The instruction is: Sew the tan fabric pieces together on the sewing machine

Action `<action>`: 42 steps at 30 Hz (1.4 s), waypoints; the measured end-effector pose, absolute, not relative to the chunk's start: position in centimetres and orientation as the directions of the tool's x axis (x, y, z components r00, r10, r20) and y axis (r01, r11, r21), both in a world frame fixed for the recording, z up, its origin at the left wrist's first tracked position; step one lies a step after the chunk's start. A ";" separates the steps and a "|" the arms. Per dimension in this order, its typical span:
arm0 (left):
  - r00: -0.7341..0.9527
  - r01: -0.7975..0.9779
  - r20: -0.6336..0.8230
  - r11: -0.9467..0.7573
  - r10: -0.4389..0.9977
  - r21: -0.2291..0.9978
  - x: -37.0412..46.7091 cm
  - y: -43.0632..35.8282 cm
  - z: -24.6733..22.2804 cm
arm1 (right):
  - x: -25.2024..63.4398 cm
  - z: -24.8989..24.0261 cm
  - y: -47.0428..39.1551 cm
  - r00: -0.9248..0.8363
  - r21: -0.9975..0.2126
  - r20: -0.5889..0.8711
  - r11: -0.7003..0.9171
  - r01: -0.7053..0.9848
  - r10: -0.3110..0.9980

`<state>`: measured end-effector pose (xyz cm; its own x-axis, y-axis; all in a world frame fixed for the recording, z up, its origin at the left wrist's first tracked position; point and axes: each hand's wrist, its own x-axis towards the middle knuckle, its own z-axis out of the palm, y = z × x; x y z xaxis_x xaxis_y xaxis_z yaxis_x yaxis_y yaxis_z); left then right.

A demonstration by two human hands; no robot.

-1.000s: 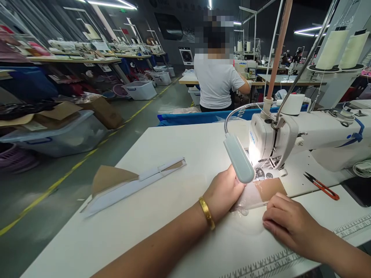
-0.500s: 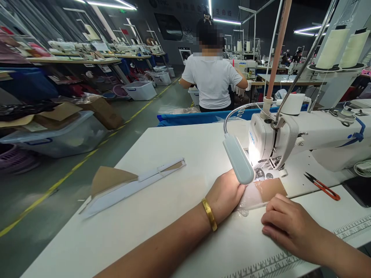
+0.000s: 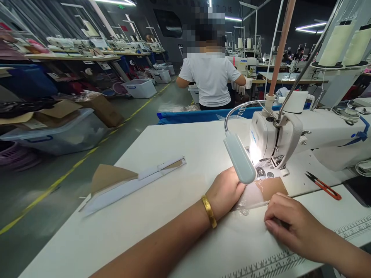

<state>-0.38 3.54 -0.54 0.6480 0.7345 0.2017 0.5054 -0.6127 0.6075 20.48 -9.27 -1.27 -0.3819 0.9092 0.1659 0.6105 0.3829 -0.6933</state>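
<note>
A sheer white piece of fabric [image 3: 251,197] lies in front of the needle area of the white sewing machine [image 3: 262,135]. My left hand [image 3: 227,191] is closed on its left side; the fingertips are hidden behind the grey lamp head [image 3: 240,158]. To the right of the sheer fabric, a flat brown piece [image 3: 272,188] rests on the machine bed. My right hand [image 3: 288,220] is at the near edge of this brown piece, its fingers curled and thumb against them. What they hold, if anything, is hidden.
Red-handled thread snips [image 3: 324,186] and a dark phone-like object [image 3: 359,191] lie to the right. A folded white-and-brown card strip [image 3: 130,189] lies on the left of the table. A printed ruler [image 3: 269,266] runs along the front edge. A person in white [image 3: 210,79] sits ahead.
My right hand has shifted slightly, with the thumb and fingers drawn into a curl showing a gap between them. My left hand and the fabric look nearly unchanged; the view moved a little.
</note>
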 end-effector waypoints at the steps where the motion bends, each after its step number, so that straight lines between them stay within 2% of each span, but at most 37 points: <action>1: 0.648 0.500 0.200 -0.609 0.735 0.616 -0.4 3.5 -0.5 | 20.5 -1.1 -9.3 -0.370 -0.711 0.145 0.357 0.606 0.918; 8: 0.652 0.481 0.209 -0.611 0.729 0.629 -0.6 3.6 -0.1 | 20.3 -0.9 -9.2 -0.342 -0.763 0.086 0.282 0.581 0.936; 21: 0.687 0.482 0.232 -0.670 0.689 0.564 -0.7 3.3 -0.3 | 19.8 -1.5 -9.5 -0.358 -0.687 0.147 0.356 0.634 0.922; 28: 0.690 0.512 0.407 -0.801 0.599 0.310 -0.7 2.2 0.7 | 19.8 -1.8 -9.5 -0.386 -0.643 0.205 0.421 0.640 0.899; 33: 0.787 0.430 0.355 -0.861 0.504 0.270 -0.7 1.5 0.2 | 19.9 -1.9 -9.6 -0.403 -0.621 0.221 0.447 0.643 0.888; 42: 0.809 0.425 0.307 -0.859 0.502 0.286 -0.9 1.6 -0.3 | 20.0 -2.0 -9.9 -0.487 -0.628 0.203 0.495 0.601 0.850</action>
